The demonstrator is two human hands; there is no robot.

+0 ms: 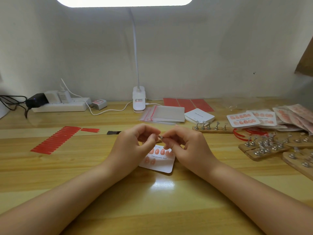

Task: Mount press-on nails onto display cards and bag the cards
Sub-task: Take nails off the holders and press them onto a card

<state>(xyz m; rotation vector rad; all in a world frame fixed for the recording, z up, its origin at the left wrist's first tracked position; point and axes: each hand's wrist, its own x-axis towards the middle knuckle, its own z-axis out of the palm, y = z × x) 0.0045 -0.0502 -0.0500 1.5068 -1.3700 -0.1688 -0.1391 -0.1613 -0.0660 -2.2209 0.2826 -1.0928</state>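
Observation:
A white display card [160, 164] printed "Handmade Nail" lies on the wooden desk under my hands, with several peach press-on nails stuck on it. My left hand [135, 143] and my right hand [186, 145] meet just above the card. Both pinch one small metal nail holder [160, 137] between their fingertips. Whether a nail sits on the holder is hidden by my fingers. Part of the card's top row is covered by my right fingers.
Red adhesive strips [54, 140] lie at left and a dark blade tool [113, 132] near my left hand. Clear zip bags [166, 114], blank cards [199, 116] and red sheets [188, 104] lie behind. Wooden holder bases [264, 147] and bagged cards [291, 117] crowd the right. Lamp [138, 100] and power strip [61, 106] stand at the back.

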